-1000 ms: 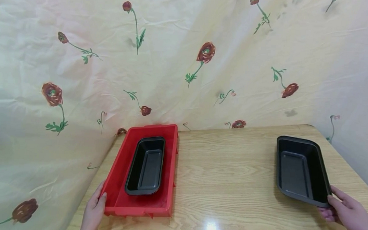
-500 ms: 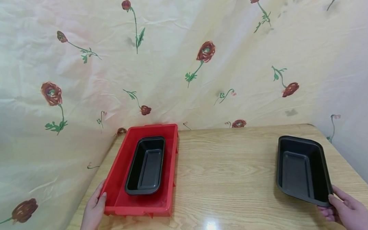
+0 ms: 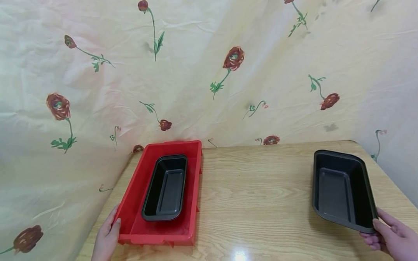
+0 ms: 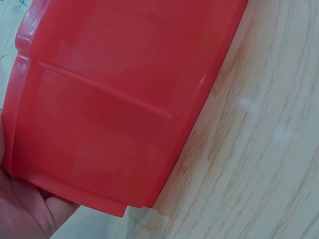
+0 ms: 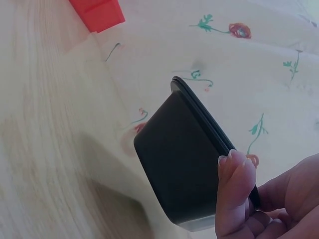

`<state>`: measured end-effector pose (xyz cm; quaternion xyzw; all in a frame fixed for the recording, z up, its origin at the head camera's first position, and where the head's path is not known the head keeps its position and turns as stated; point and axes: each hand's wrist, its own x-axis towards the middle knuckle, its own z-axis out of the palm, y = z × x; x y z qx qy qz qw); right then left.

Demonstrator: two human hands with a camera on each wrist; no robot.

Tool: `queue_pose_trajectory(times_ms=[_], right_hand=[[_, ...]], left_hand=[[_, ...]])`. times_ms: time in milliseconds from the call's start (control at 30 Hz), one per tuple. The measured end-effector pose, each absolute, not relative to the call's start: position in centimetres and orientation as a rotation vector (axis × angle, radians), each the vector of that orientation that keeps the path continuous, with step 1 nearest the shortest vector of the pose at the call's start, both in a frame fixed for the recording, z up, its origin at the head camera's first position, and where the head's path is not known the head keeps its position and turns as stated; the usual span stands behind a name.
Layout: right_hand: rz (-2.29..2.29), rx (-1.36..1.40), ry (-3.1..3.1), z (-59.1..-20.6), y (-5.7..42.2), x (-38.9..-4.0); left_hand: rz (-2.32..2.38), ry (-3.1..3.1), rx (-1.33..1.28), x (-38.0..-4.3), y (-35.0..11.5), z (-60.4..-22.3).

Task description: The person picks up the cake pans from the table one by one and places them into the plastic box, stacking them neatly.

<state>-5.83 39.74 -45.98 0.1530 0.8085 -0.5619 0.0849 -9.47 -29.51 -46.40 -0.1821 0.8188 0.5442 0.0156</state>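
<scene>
My left hand [image 3: 107, 237] grips the near left corner of a red plastic tray [image 3: 155, 239], thumb over the rim; the left wrist view shows the hand [image 4: 30, 209] at the corner beside the tray's outer wall [image 4: 114, 129]. Inside the tray lies a black loaf pan [image 3: 171, 191]. On the right, my right hand [image 3: 397, 240] pinches the near right corner of a second black loaf pan [image 3: 336, 194]. In the right wrist view this pan [image 5: 179, 159] is raised and tilted, its shadow on the table below, with the fingers [image 5: 237, 184] curled at its rim.
A wooden table [image 3: 255, 198] spans between the tray and the held pan, with a bright light reflection near its front. Flower-patterned cloth [image 3: 197, 67] hangs behind the table and along both sides.
The pan in my right hand shifts slightly right, then back left, and its far end rises a little. My left hand, the red tray and the pan inside it stay put.
</scene>
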Motion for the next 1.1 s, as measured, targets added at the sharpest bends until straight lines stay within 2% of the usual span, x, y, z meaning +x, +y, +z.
queue_pose_trajectory(times_ms=[400,1100], right_hand=[[-1.666,0.43,2.452,-44.6,38.8,-5.6],[-1.826,0.389,2.39,-44.6,38.5,-5.5]], left_hand=[[1.702,2.534,-0.57,-9.4,-29.4,-46.2],[1.703,2.539,-0.58,-9.4,-29.3,-46.1]])
